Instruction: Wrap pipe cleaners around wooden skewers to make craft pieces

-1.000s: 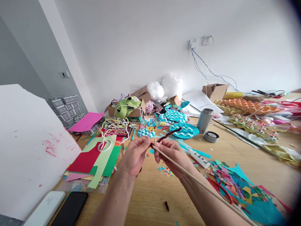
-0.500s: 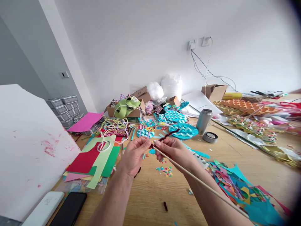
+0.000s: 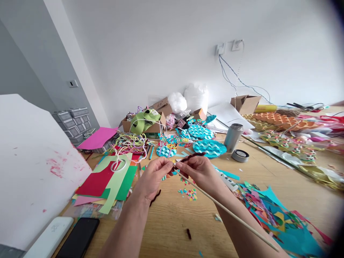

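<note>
Above the wooden table [image 3: 161, 229], left hand [image 3: 156, 175] and right hand [image 3: 196, 172] pinch a dark brown fuzzy stem [image 3: 194, 155] at the near end-tip of a pale stick [image 3: 228, 210], left of the glue bottle [image 3: 228, 181]

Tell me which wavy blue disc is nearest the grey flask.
The large oval disc just left of the flask, its edge almost at the flask's base. The small disc farther left and the pile behind sit farther off.
</note>
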`<state>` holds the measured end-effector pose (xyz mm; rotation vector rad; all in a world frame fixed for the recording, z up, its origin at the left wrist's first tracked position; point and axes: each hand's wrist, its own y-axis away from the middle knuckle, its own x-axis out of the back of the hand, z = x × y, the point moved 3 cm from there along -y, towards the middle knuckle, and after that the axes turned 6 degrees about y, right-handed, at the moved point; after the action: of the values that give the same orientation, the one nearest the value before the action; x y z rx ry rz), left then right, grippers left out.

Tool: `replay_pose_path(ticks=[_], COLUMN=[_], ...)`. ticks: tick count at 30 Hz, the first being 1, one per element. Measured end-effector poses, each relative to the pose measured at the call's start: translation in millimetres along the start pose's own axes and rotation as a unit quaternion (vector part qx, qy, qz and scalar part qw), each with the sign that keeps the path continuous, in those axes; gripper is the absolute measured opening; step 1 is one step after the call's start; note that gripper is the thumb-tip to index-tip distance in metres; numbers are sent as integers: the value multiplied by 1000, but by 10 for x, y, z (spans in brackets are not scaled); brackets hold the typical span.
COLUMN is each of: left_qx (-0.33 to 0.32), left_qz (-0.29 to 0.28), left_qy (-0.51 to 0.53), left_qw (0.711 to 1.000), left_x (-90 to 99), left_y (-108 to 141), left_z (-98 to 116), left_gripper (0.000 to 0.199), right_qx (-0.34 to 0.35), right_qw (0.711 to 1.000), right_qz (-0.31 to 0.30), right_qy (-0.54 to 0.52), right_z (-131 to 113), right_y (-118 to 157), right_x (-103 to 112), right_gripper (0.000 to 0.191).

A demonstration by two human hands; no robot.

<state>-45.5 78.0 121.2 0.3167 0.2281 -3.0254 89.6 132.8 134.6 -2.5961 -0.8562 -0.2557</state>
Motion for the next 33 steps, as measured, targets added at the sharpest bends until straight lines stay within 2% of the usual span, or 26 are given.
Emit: replay_pose_path(ticks=[3,8,12,15,17,20,25,28,33], left_qx=[-10,-40,-105,-157,-157,-118,-44,-44,-68], left_qz=[13,50,54,69,77,70,30,26,22], left_qy=[41,93,3,-97,-132,-148,-194,-235,-310], left_qw=[999,994,993,981,976,979,980,971,948], left_x=[3,55,108,134,149,179,218,209,149], left_y=[-18,-40,-19,0,-5,-36,-76,-73,-34], left_z=[2,47,126,166,157,108,17,-14,-4], left_gripper=[21,21,18,16,17,20,21,17,16], right_qx=[-5,-17,-33,-27,-38,-37,-15,3,30], right_qw=[1000,994,981,969,972,972,936,913,890], right_qz=[-23,-99,-182,-245,-226,-159,-78,-56,-55], right_qy=[0,-49,-53,-11,51,170,343,403,452], right_z=[6,50,98,90,84,60,4,-54,-137], right_y=[-15,-10,42,91,106,118,151,163,161], right_x=[32,164,298,333,346,362,399,398,357], right_gripper=[45,43,54,43,33,25,21,20,23])
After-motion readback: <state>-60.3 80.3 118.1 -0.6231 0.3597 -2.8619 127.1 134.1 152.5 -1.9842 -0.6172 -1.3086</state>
